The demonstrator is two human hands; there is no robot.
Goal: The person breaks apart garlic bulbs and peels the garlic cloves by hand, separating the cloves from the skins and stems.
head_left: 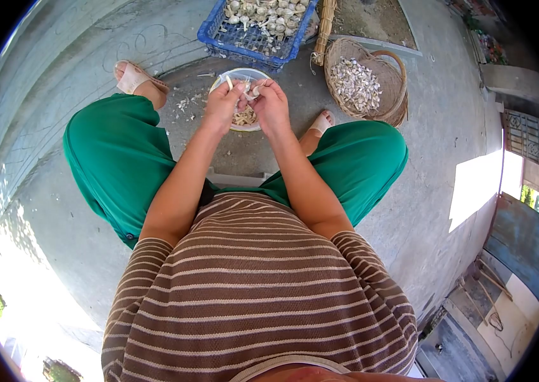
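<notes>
Over a white bowl (258,74) my left hand (222,105) and my right hand (271,104) meet, fingers closed in pinches. Between them is whitish garlic (248,90), part of it gripped by each hand. A pale stalk-like piece (229,82) sticks up by my left fingers. Beige bits (244,117), perhaps skins or stems, lie in the bowl below. The fingers hide part of the garlic and the bowl's middle.
Beyond the bowl stands a blue plastic crate (244,56) with many garlic bulbs (269,16). A wicker basket (397,95) at the right holds loose cloves (354,84). A straw bundle (324,32) lies between them. Skins (187,105) litter the concrete floor (435,127).
</notes>
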